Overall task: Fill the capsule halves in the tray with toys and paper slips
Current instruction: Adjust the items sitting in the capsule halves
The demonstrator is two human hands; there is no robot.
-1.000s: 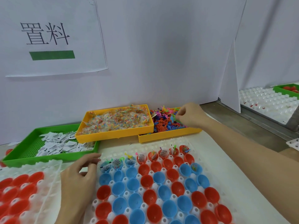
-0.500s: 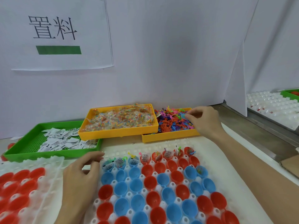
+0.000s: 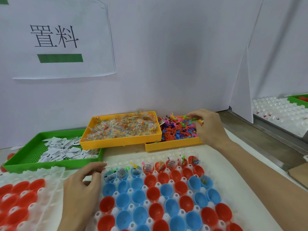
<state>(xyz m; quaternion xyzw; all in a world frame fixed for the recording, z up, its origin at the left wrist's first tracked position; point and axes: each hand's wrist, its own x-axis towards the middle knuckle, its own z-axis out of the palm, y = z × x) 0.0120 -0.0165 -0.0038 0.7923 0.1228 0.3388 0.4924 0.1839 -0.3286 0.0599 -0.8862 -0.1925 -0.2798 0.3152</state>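
Note:
A white capsule tray (image 3: 221,165) in front of me holds red and blue capsule halves (image 3: 153,193); the far row has slips and small toys in it. My right hand (image 3: 208,127) is over the yellow tray of small coloured plastic toys (image 3: 176,129), its fingertips pinching a green toy (image 3: 191,120). My left hand (image 3: 81,187) rests on the capsule tray's left edge with fingers loosely curled and nothing in it. A yellow tray of bagged beads (image 3: 123,126) and a green tray of paper slips (image 3: 65,150) stand further left.
A second white tray with red halves (image 3: 18,200) lies at the near left. White partition boards with a printed sign (image 3: 56,37) close off the back. On the right, beyond a metal rail, are another white tray (image 3: 275,107) and a green bin (image 3: 298,99).
My right hand has lifted a little over the toy tray with a green toy in its fingertips. The left hand has stayed at the tray's edge. The camera has shifted slightly.

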